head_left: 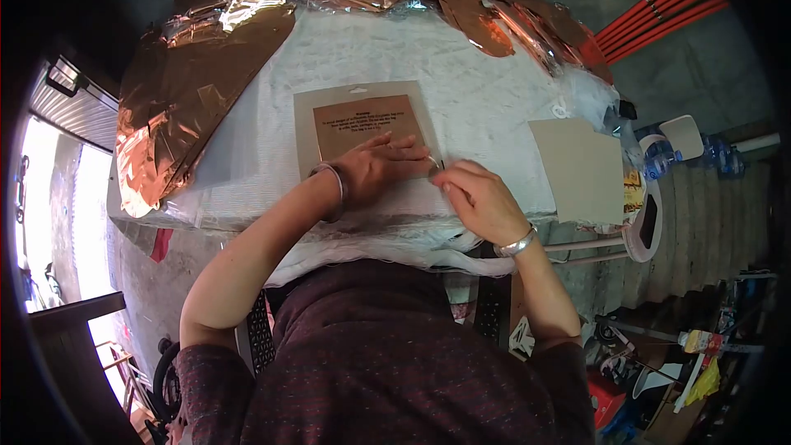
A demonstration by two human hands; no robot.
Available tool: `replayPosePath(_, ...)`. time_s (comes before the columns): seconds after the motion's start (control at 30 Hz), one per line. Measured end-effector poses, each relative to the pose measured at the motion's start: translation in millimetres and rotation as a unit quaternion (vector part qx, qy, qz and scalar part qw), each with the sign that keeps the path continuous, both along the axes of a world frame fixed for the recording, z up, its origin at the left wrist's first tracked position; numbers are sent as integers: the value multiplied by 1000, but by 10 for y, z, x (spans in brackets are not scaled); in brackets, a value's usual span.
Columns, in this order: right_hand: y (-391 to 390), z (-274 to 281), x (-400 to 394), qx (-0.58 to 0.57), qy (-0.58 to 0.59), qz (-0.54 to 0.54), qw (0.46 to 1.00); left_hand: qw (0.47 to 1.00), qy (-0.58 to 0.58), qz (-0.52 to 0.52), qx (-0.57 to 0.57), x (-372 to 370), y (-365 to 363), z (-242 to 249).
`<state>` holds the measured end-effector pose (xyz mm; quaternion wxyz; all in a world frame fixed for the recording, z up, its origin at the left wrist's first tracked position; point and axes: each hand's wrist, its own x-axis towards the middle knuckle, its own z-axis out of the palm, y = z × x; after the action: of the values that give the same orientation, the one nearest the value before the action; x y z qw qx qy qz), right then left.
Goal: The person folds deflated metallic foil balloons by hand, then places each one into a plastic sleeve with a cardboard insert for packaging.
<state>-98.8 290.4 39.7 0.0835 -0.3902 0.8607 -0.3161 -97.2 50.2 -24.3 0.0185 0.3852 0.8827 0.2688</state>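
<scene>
A flat plastic bag (306,119) with a hang hole at its top lies on the white-covered table in front of me. Inside it is a brown sheet, and black printed warning text shows on its upper part. My left hand (375,166) rests palm down across the lower half of the bag, fingers stretched to the right. At the bag's lower right edge, my right hand (479,198) has its fingers curled in a pinch. Something thin and pale shows between the two hands, too small to name. The left hand covers the bag's lower part.
Shiny copper-coloured foil sheets (177,107) are heaped along the table's left and far edges. A grey-beige card (581,169) lies at the right. Beyond it are a phone (649,221) on a white stool and water bottles (659,156). Red poles (659,12) stand at the far right.
</scene>
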Motion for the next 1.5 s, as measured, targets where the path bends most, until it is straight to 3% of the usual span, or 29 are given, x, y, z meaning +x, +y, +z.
replayPosePath(0.07,2,12,0,-38,50,1,998,1000,4,2,-7,9,4,28)
replayPosePath(0.13,49,144,3,63,-55,36,996,1000,8,1,-17,-2,-6,38)
replayPosePath(0.27,21,157,-87,43,-32,7,999,999,12,-4,-35,-15,5,9)
replayPosePath(0.53,-236,137,-177,282,114,124,944,999,-14,5,-51,-5,36,89)
replayPosePath(0.63,-239,57,-114,270,167,123,940,998,-22,4,-59,-1,39,128)
replayPosePath(0.7,-194,72,50,226,152,181,945,997,-22,-1,-69,-5,35,147)
replayPosePath(0.8,-95,-23,879,256,21,342,904,998,-24,-21,-63,-3,26,96)
replayPosePath(0.83,350,-717,1049,66,-24,344,936,998,-12,-22,-61,-9,29,83)
replayPosePath(0.9,855,-1084,1222,65,-199,226,952,998,1,-22,-57,-8,22,81)
replayPosePath(0.93,750,-706,1197,318,-230,232,890,999,15,-25,-44,5,8,103)
replayPosePath(0.97,628,-315,1180,548,-246,221,769,999,30,-29,-31,13,-5,114)
replayPosePath(1.03,1301,-614,1500,479,-230,146,834,998,23,-39,33,-28,-40,65)
replayPosePath(1.07,1290,-564,1464,480,-230,146,834,994,12,-46,99,-45,-44,37)
replayPosePath(1.13,1121,-350,1331,296,-150,50,942,992,12,-50,112,-27,-77,185)
replayPosePath(1.2,761,-183,1130,130,-70,-60,987,991,16,-54,120,-17,-109,247)
replayPosePath(1.27,408,-289,991,-7,-219,-116,969,991,89,-46,92,-24,-124,252)
replayPosePath(1.33,-20,-443,921,-156,-407,-184,881,990,114,-32,82,38,-194,266)
replayPosePath(1.37,-154,-556,907,-157,-408,-180,881,988,136,-20,76,87,-236,267)
replayPosePath(1.43,-320,-747,877,-300,-478,-193,803,993,79,20,84,261,-349,366)
replayPosePath(1.5,-317,-760,901,-289,-470,-217,805,993,19,58,98,412,-478,421)
